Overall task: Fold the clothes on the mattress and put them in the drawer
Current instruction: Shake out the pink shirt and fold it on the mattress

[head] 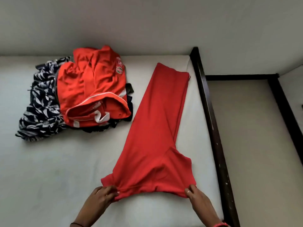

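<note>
A pair of red trousers lies folded leg on leg along the white mattress, with the leg ends far and the waistband near me. My left hand pinches the left end of the waistband. My right hand pinches the right end of it. Both hands hold the waistband stretched flat on the mattress.
A heap of unfolded clothes sits at the far left: an orange-red shirt on top, a dark leaf-print garment beneath it. A dark wooden bed frame borders the mattress on the right. A pale wall stands behind.
</note>
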`<state>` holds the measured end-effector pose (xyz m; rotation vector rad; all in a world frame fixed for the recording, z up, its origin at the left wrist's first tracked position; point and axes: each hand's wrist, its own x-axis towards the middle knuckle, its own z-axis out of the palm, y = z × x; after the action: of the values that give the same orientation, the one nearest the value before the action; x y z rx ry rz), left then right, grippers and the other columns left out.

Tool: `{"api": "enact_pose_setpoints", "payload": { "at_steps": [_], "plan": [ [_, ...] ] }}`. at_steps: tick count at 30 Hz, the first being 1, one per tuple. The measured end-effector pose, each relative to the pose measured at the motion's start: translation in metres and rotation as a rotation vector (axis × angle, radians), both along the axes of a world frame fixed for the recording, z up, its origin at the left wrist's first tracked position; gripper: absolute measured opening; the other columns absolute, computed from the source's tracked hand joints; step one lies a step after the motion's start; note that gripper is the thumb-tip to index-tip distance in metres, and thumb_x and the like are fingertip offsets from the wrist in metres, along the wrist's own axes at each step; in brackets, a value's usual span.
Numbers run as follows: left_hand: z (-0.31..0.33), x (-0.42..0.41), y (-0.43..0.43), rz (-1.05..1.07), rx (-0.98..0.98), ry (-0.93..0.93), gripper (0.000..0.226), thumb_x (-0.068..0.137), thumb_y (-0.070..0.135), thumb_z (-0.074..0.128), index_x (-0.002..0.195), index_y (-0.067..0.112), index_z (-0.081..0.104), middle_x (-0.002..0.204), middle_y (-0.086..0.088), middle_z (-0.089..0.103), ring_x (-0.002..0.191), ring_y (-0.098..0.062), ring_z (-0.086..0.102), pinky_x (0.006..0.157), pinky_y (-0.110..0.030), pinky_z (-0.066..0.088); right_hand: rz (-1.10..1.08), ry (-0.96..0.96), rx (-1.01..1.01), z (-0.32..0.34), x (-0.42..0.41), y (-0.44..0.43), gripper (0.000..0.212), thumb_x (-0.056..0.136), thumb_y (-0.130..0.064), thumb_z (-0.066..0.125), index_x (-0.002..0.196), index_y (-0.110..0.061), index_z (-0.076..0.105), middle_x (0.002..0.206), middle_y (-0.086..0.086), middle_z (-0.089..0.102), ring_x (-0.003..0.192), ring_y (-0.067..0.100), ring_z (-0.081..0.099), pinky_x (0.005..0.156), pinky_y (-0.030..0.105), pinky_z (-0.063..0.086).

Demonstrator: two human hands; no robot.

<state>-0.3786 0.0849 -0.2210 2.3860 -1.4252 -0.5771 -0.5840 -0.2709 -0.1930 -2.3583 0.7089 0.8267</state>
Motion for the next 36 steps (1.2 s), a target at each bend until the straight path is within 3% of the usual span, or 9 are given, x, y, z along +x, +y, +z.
{"api": "enact_pose_setpoints", "payload": {
  "at_steps": [3, 6, 8, 15, 19, 23, 28, 31, 36],
  "plan": [
    [-0.016, -0.013, 0.018, 0.003, 0.074, -0.031, 0.038, 0.097, 0.038, 0.029, 0.101, 0.035, 0.066, 0.101, 0.006, 0.06, 0.089, -0.009, 0.051, 0.078, -0.023, 0.034, 0.119, 0.126, -0.129, -0.019, -0.02, 0.007, 0.058, 0.031, -0.009, 0.087, 0.078, -0.028, 0.06, 0.072, -0.007, 0.055, 0.04, 0.007, 0.05, 0.038, 0.019, 0.022],
    [-0.017, -0.023, 0.026, 0.032, 0.153, -0.093, 0.047, 0.072, 0.018, 0.039, 0.106, 0.029, 0.069, 0.099, -0.005, 0.066, 0.079, -0.019, 0.062, 0.077, -0.027, 0.033, 0.295, 0.211, -0.069, -0.014, -0.029, 0.015, 0.029, 0.072, -0.012, 0.069, 0.096, -0.021, 0.054, 0.093, 0.001, 0.064, 0.081, 0.019, 0.064, 0.058, 0.027, 0.035],
    [-0.01, -0.024, 0.023, 0.065, 0.156, -0.1, 0.04, 0.071, 0.019, 0.04, 0.101, 0.027, 0.065, 0.095, -0.005, 0.065, 0.07, -0.021, 0.063, 0.074, -0.028, 0.032, 0.106, 0.281, -0.007, -0.02, -0.037, 0.01, 0.014, 0.092, -0.022, 0.045, 0.098, -0.02, 0.057, 0.104, 0.003, 0.064, 0.1, 0.025, 0.061, 0.067, 0.027, 0.033],
    [-0.003, -0.021, -0.025, 0.003, 0.002, -0.129, 0.006, 0.082, 0.024, 0.044, 0.087, 0.022, 0.045, 0.087, 0.001, 0.051, 0.069, -0.016, 0.046, 0.065, -0.03, 0.03, -0.641, -0.185, -0.01, -0.012, 0.015, -0.026, 0.007, 0.09, -0.013, 0.061, 0.085, -0.009, 0.06, 0.088, 0.013, 0.068, 0.085, 0.025, 0.063, 0.072, 0.026, 0.039],
    [-0.017, -0.027, -0.078, -0.139, -0.008, -0.076, 0.016, 0.084, 0.028, 0.044, 0.097, 0.021, 0.052, 0.101, 0.003, 0.055, 0.075, -0.014, 0.057, 0.07, -0.027, 0.034, -0.734, -0.184, 0.184, -0.028, 0.065, -0.052, 0.04, 0.087, -0.036, 0.065, 0.115, -0.01, 0.057, 0.1, 0.008, 0.061, 0.093, 0.02, 0.059, 0.078, 0.024, 0.04],
    [-0.037, -0.042, -0.121, -0.203, 0.14, 0.018, 0.049, 0.086, 0.039, 0.038, 0.13, 0.021, 0.053, 0.135, 0.001, 0.054, 0.122, -0.014, 0.052, 0.099, -0.033, 0.031, -0.625, -0.085, 0.258, -0.045, 0.091, -0.073, 0.059, 0.066, -0.047, 0.082, 0.108, -0.017, 0.053, 0.083, -0.002, 0.053, 0.077, 0.01, 0.054, 0.066, 0.021, 0.038],
    [-0.054, -0.064, -0.127, -0.159, 0.28, 0.105, 0.079, 0.085, 0.053, 0.035, 0.151, 0.021, 0.004, 0.156, 0.003, 0.024, 0.14, -0.015, 0.021, 0.113, -0.039, 0.014, -0.462, 0.07, 0.328, -0.057, 0.086, -0.075, 0.035, 0.066, -0.03, 0.085, 0.087, -0.011, 0.066, 0.086, 0.003, 0.067, 0.082, 0.016, 0.063, 0.072, 0.028, 0.048],
    [-0.056, -0.073, -0.12, -0.121, 0.276, 0.106, 0.079, 0.086, 0.056, 0.032, 0.151, 0.019, 0.008, 0.158, 0.003, 0.006, 0.144, -0.014, 0.01, 0.114, -0.041, 0.007, -0.428, 0.107, 0.388, -0.048, 0.076, -0.066, 0.017, 0.072, -0.015, 0.081, 0.071, -0.018, 0.064, 0.073, -0.003, 0.065, 0.072, 0.011, 0.06, 0.06, 0.014, 0.045],
    [-0.057, -0.073, -0.111, -0.123, 0.254, 0.098, 0.078, 0.084, 0.052, 0.034, 0.15, 0.016, 0.015, 0.159, 0.005, -0.003, 0.145, -0.012, 0.006, 0.114, -0.041, 0.005, -0.709, -0.034, 0.623, -0.028, 0.058, -0.061, 0.025, 0.082, -0.012, 0.067, 0.104, -0.022, 0.062, 0.1, -0.002, 0.068, 0.088, 0.01, 0.064, 0.074, 0.019, 0.05]
  ]
}}
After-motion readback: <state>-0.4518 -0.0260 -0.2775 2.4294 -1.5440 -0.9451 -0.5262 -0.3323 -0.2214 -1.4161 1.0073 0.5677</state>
